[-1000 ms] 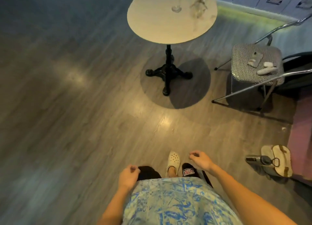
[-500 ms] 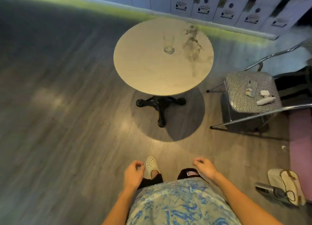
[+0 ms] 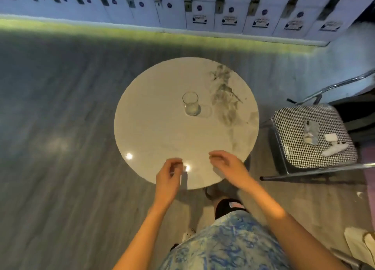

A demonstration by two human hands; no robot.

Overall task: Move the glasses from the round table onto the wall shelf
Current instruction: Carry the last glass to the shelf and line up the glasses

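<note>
One clear drinking glass [image 3: 190, 103] stands upright near the middle of the round marble-look table [image 3: 154, 131]. My left hand [image 3: 168, 178] hovers over the table's near edge with its fingers loosely curled and holds nothing. Beside it, my right hand [image 3: 229, 166] is also over the near edge, loosely curled and empty. Both hands are well short of the glass. No wall shelf is in view.
To the right of the table stands a metal-framed chair [image 3: 294, 152] with a checkered seat bearing a phone [image 3: 311, 131] and small white items [image 3: 334, 149]. White lockers [image 3: 203, 8] line the far wall. A bag [image 3: 363, 245] lies on the wooden floor at lower right.
The view has closed in on the table, which now lies directly below me. Both hands have risen from my waist to above the table's near edge.
</note>
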